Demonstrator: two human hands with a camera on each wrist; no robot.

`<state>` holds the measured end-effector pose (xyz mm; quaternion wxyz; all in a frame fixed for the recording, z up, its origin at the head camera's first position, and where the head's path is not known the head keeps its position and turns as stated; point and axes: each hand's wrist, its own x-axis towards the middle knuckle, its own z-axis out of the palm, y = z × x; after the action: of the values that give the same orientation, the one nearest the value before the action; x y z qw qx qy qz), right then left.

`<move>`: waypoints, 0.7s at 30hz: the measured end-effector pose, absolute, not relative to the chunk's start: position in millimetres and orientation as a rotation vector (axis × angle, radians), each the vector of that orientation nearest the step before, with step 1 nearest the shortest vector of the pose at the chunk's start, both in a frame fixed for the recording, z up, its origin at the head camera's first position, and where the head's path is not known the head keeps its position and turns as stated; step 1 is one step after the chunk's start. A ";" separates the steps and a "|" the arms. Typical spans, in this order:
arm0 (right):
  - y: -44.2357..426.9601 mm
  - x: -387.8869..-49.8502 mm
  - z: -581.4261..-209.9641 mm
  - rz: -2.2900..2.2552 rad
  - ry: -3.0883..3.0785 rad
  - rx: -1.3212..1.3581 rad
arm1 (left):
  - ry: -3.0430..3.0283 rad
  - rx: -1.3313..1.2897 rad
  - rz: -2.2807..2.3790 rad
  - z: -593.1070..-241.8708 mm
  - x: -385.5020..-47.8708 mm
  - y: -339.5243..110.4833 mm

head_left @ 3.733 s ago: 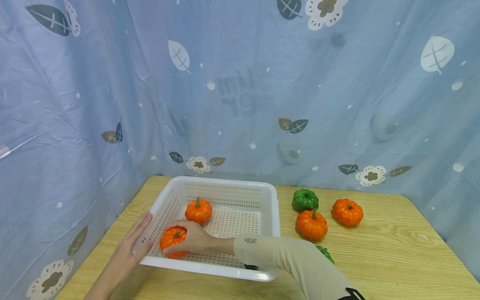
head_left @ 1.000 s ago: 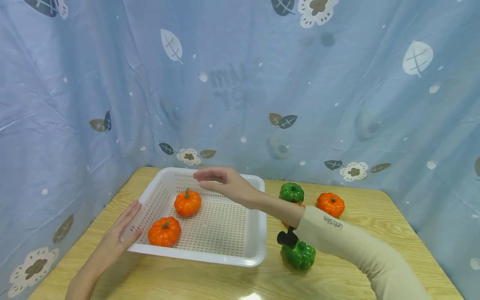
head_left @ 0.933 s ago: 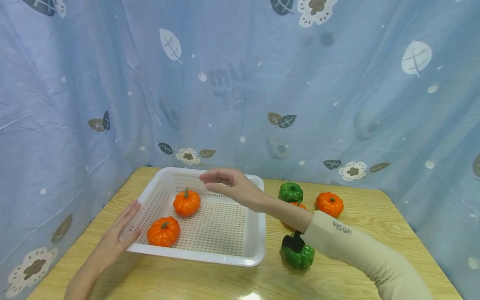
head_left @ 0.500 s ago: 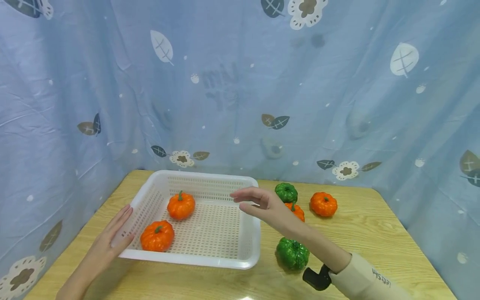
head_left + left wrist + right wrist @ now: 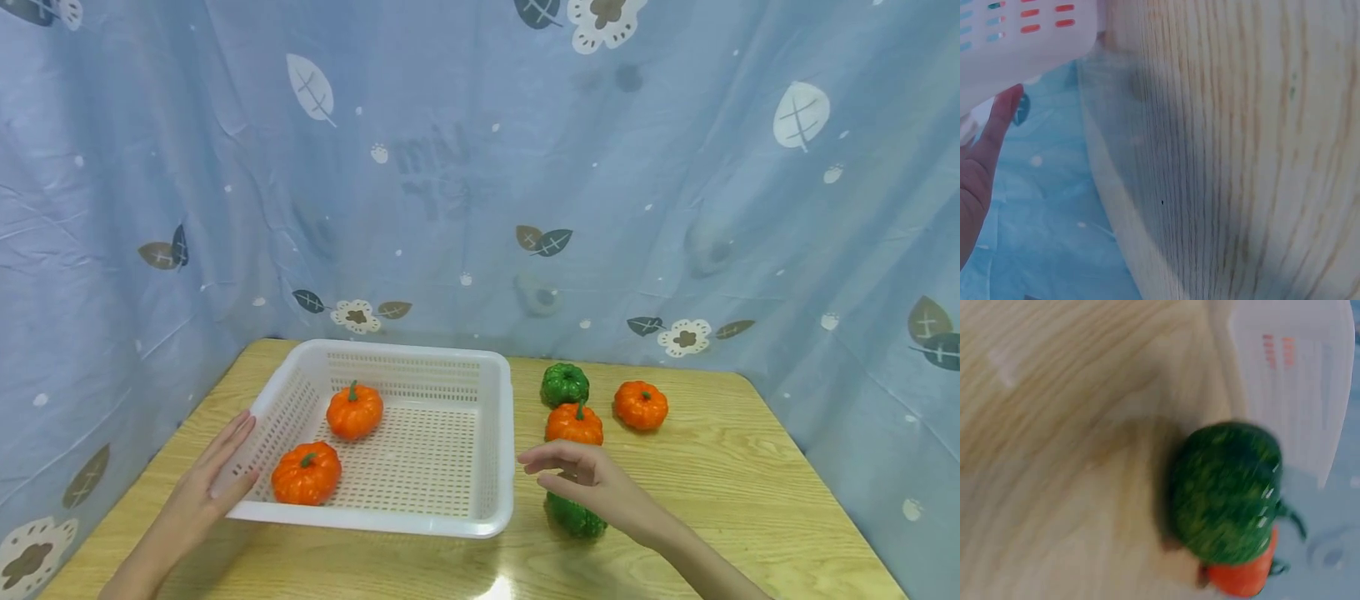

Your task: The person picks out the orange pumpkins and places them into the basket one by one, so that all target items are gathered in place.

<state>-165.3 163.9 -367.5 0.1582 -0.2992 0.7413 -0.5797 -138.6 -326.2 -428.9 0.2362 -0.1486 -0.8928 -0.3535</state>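
We rest our left hand (image 5: 198, 493), fingers straight, against the left side of the white basket (image 5: 416, 522), maybe to steady it. Two orange pumpkins (image 5: 306, 481) (image 5: 355, 414) sit inside the basket. Right of it, our right hand (image 5: 609, 492), loosely bent, holds nothing near a green pumpkin (image 5: 574, 518).

Ribbed orange pumpkins (image 5: 306, 475) are glowing under green stems (image 5: 353, 390); glossy dark-green pumpkins (image 5: 565, 384) are flashing lighter flecks! The white plastic basket (image 5: 495, 450) is showing slotted rows, the tan wooden counter (image 5: 720, 475) is running streaky, the blue curtain (image 5: 420, 242) is sporting leaves and white flowers.
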 end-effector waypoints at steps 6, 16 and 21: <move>193.0 -168.2 -383.5 -1.710 2.043 -0.877 | -2.457 -0.404 -0.978 -429.2 -136.3 -328.5; 239.0 -182.4 -397.6 -1.745 2.028 -0.874 | -2.484 -0.385 -0.962 -429.2 -137.1 -329.2; 260.9 -198.9 -400.8 -1.739 2.077 -0.866 | -2.486 -0.395 -0.961 -428.9 -139.7 -328.3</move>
<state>-198.9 260.9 -400.8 0.1484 -0.3013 0.7222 -0.6047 -139.7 -328.3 -428.9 0.2216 -0.1429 -0.8998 -0.3476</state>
